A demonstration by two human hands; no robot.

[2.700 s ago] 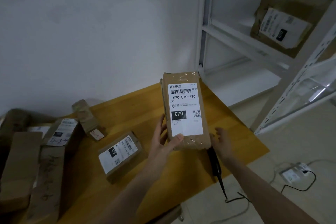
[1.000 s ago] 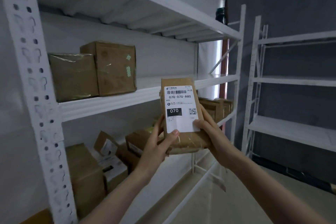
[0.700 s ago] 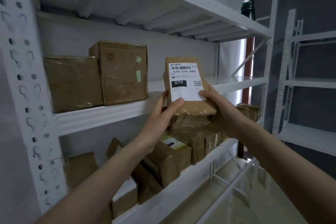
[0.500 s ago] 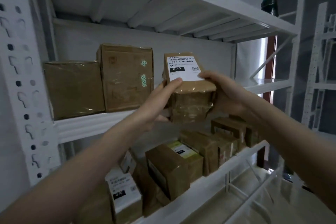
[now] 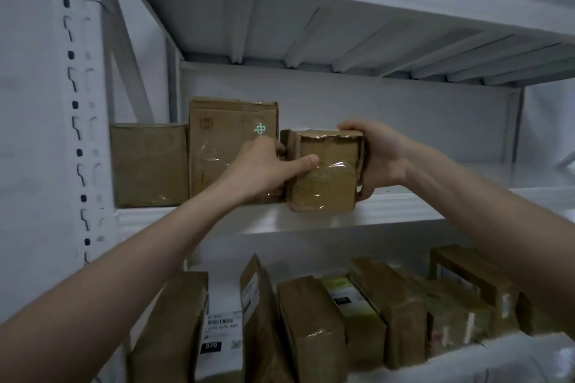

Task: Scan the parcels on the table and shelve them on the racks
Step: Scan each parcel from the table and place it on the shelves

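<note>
A brown taped parcel (image 5: 326, 177) stands on the white middle shelf (image 5: 404, 205) of the rack, its front end facing me and its label out of sight. My left hand (image 5: 264, 168) grips its left side, thumb across the front. My right hand (image 5: 376, 155) grips its right side, fingers curled over the top edge. The parcel sits just right of a taller brown box (image 5: 227, 134) with a green mark.
A squat brown box (image 5: 149, 165) stands at the shelf's far left by the perforated upright (image 5: 77, 121). Several parcels (image 5: 311, 320) fill the shelf below, one showing a 070 label (image 5: 222, 333). The middle shelf runs on to the right.
I carried the parcel from the table to the rack, raised it and tipped it so the label faces away. It now rests on the middle shelf beside the taller box.
</note>
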